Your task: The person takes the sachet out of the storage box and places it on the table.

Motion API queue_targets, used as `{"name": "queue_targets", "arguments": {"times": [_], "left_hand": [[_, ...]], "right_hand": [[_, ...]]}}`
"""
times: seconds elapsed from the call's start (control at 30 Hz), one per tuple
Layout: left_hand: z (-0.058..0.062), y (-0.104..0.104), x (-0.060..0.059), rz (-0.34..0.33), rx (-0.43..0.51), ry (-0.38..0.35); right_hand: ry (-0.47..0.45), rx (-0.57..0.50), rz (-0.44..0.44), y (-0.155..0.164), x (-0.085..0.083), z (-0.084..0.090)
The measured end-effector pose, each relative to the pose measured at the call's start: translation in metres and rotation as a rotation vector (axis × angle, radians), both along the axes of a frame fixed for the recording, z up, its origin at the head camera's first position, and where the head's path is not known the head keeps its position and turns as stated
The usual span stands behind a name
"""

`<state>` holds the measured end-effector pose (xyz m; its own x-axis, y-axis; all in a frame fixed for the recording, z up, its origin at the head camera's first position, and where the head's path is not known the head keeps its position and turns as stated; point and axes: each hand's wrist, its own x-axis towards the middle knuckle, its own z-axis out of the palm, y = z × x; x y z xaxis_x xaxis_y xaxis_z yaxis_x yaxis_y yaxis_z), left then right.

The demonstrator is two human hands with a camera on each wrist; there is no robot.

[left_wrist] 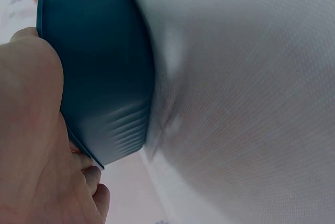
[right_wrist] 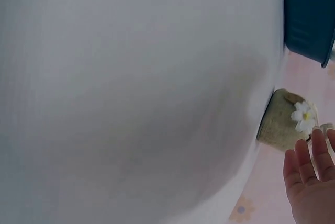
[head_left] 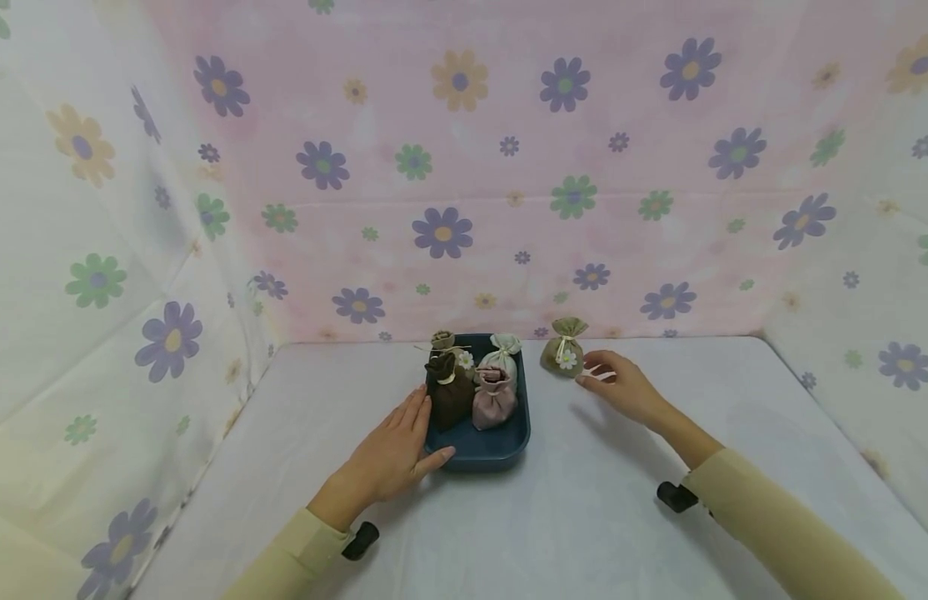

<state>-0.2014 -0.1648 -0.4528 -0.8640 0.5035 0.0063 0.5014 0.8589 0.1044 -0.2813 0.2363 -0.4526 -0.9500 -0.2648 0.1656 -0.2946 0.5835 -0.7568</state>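
My left hand (head_left: 392, 450) lies along the left side of a dark blue tray (head_left: 482, 458), fingers stretched beside its rim and thumb at the near corner. In the left wrist view, the palm is right against the tray's outer wall (left_wrist: 99, 72). Inside the tray stand several tied cloth pouches: a dark brown pouch (head_left: 451, 404), a pink pouch (head_left: 494, 404), a white pouch (head_left: 506, 354) and a tan one behind. Just right of an olive-green pouch (head_left: 557, 360) with a white daisy is my right hand (head_left: 621, 387), fingers loosely bent with fingertips close to it.
A white cloth covers the table (head_left: 584, 525). Flowered fabric hangs as a back wall (head_left: 494, 275) and along both sides. The green pouch stands outside the tray, near the back wall.
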Motion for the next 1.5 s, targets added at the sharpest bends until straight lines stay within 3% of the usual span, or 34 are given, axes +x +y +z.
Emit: {"name": "queue_targets", "arguments": {"times": [0.5,0.8,1.13,1.5], "left_hand": [[0.0,0.001,0.001,-0.013,0.057,0.028],[0.001,0.002,0.002,0.0,0.022,0.028],[0.005,0.004,0.004,-0.001,0.005,0.029],[0.001,0.002,0.002,0.003,0.011,0.022]], "right_hand": [[0.026,-0.086,0.103,-0.029,0.01,0.004],[0.024,-0.12,0.13,-0.047,0.017,0.01],[0.075,-0.109,0.164,-0.069,0.019,0.016],[0.123,-0.085,0.176,-0.093,0.021,0.017]]}}
